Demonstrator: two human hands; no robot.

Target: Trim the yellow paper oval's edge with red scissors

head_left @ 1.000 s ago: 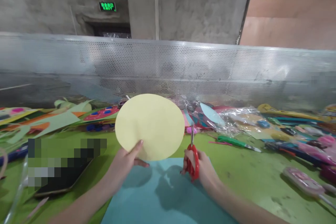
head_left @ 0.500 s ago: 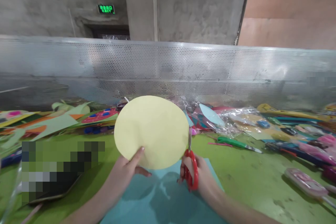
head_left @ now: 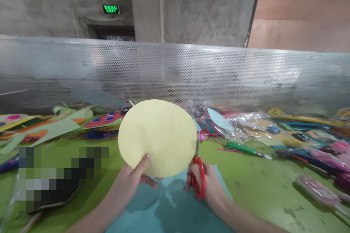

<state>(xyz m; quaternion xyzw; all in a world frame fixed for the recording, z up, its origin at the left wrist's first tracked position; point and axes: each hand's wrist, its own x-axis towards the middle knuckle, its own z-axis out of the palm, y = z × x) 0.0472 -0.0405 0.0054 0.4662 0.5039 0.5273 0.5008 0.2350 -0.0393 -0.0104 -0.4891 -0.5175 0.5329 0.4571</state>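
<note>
An oval piece of pale yellow paper (head_left: 161, 134) is held up in front of me. My left hand (head_left: 136, 174) grips its lower left edge, thumb on the near face and other fingers behind or below. My right hand (head_left: 203, 180) is closed round the red handles of a pair of scissors (head_left: 202, 178). The blades point upward beside the paper's right edge; whether they touch it I cannot tell. Beneath both hands lies a sheet of blue paper (head_left: 169, 214) on the green table (head_left: 254, 189), with shadows across it.
Green-handled scissors (head_left: 242, 148) lie to the right, beyond my right hand. Paper scraps (head_left: 60, 127) and craft pieces line the back left. Clear plastic wrapping (head_left: 246, 123) sits at the back right. A pink pencil-like case (head_left: 317, 189) is nearer. Behind stands a perforated metal panel (head_left: 218, 69).
Almost nothing differs. The yellow oval has shifted very slightly left, with both hands keeping the same grips.
</note>
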